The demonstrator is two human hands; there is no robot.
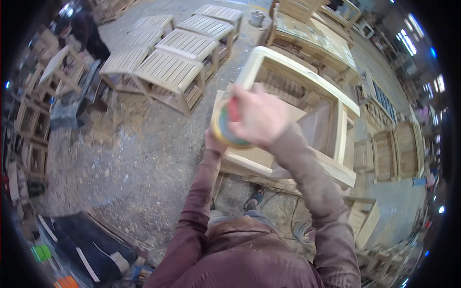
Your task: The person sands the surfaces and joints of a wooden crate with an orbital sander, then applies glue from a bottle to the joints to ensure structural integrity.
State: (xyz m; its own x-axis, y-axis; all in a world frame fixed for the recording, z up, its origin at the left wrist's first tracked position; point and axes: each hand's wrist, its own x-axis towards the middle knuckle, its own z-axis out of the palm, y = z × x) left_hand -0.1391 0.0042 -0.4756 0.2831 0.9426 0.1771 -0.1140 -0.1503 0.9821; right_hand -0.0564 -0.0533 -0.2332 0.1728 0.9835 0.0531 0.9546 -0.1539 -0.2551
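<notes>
My right hand (261, 115) is closed, blurred by motion, over a small red thing (233, 110) whose kind I cannot make out. Just below and left of it is a round yellow-rimmed, blue-green thing (230, 137), also smeared; it looks like a tin or a disc. My left hand (214, 142) grips this round thing at its lower left edge, its fingers mostly hidden behind it. Both hands are above the near left part of a pale wooden furniture frame (307, 72), which has rounded corners and an inner divider panel (317, 125).
Several slatted wooden stools (168, 67) stand ahead to the left. A long wooden bench (317, 38) lies beyond the frame. Wooden panels (391, 149) are at right. Dark cloth (91, 249) lies at lower left. A cable (288, 196) runs over the dusty floor (125, 158) near my feet.
</notes>
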